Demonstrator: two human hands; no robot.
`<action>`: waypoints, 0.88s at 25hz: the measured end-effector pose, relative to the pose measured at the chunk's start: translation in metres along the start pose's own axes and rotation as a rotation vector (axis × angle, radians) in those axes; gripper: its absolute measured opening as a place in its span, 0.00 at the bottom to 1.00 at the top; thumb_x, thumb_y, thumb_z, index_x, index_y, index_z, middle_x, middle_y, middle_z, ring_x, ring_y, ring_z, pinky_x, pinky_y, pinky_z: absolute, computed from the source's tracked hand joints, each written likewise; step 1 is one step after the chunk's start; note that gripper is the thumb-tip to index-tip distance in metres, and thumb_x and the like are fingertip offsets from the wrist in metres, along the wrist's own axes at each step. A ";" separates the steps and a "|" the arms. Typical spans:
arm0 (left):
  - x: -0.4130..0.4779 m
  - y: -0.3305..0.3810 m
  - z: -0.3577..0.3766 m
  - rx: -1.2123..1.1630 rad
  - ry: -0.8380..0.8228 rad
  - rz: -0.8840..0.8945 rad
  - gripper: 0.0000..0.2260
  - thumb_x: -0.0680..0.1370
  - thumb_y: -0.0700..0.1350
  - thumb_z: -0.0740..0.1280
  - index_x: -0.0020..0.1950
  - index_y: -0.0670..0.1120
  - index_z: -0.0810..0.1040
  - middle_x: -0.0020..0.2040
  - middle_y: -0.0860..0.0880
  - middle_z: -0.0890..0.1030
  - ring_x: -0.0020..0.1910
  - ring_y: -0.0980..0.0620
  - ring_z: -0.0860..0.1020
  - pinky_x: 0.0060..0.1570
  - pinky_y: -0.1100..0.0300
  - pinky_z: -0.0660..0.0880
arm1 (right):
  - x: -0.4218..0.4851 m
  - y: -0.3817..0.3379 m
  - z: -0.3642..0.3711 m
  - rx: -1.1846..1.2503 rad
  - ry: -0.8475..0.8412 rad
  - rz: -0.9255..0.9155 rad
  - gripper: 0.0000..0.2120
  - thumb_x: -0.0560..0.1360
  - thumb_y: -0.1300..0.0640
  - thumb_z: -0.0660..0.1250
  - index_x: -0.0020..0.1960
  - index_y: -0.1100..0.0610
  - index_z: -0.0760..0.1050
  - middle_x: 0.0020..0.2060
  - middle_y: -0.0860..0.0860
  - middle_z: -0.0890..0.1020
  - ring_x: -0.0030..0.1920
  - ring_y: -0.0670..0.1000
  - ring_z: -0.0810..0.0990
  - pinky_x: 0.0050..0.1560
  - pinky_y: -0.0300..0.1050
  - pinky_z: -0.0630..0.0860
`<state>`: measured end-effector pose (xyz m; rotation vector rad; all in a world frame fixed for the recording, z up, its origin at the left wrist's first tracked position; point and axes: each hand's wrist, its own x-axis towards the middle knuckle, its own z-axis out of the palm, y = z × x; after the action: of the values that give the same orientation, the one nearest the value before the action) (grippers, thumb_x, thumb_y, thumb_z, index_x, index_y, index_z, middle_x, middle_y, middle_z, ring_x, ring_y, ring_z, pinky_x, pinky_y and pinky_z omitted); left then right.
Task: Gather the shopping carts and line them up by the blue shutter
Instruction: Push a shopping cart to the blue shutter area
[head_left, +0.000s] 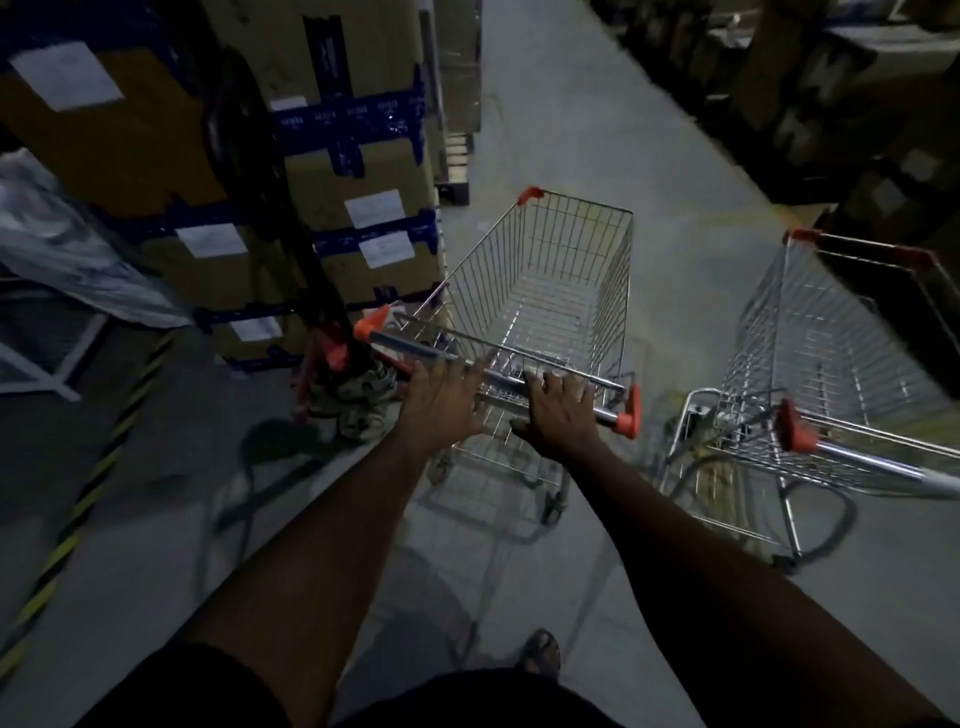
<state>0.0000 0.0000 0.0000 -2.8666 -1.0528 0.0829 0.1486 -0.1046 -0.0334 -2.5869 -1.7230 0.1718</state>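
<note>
A wire shopping cart with orange corner caps stands in the aisle straight ahead, its basket empty. My left hand grips its chrome handle left of the middle, fingers curled over the bar. My right hand lies on the same handle further right, fingers spread and reaching past the bar. A second empty cart stands close on the right, with its handle pointing toward me. No blue shutter is in view.
Stacked cardboard boxes with blue tape line the left side. A pallet jack stands against them next to the cart. Dark shelving with boxes runs along the right. Yellow-black floor tape crosses the lower left. The grey aisle floor stretches ahead.
</note>
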 end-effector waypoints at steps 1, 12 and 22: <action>0.012 -0.005 0.001 0.016 -0.029 0.019 0.36 0.72 0.62 0.61 0.75 0.49 0.56 0.71 0.44 0.66 0.69 0.42 0.64 0.65 0.38 0.61 | 0.009 0.000 0.001 -0.005 -0.051 0.009 0.39 0.71 0.35 0.64 0.75 0.52 0.56 0.71 0.58 0.66 0.70 0.63 0.63 0.67 0.67 0.58; 0.115 -0.085 0.022 -0.010 -0.228 0.342 0.17 0.67 0.57 0.68 0.49 0.47 0.78 0.51 0.46 0.81 0.52 0.44 0.78 0.49 0.52 0.74 | 0.075 -0.010 -0.001 0.026 -0.248 0.203 0.16 0.72 0.47 0.66 0.55 0.56 0.77 0.52 0.58 0.81 0.52 0.60 0.80 0.48 0.51 0.77; 0.130 -0.097 0.048 -0.043 -0.213 0.392 0.16 0.71 0.57 0.66 0.49 0.46 0.80 0.47 0.44 0.82 0.47 0.42 0.80 0.46 0.51 0.76 | 0.077 -0.026 0.003 -0.096 -0.148 0.338 0.13 0.70 0.47 0.65 0.47 0.55 0.79 0.42 0.55 0.83 0.42 0.58 0.82 0.42 0.48 0.79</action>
<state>0.0331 0.1610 -0.0405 -3.1143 -0.5039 0.4021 0.1541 -0.0241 -0.0402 -2.9894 -1.3463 0.3014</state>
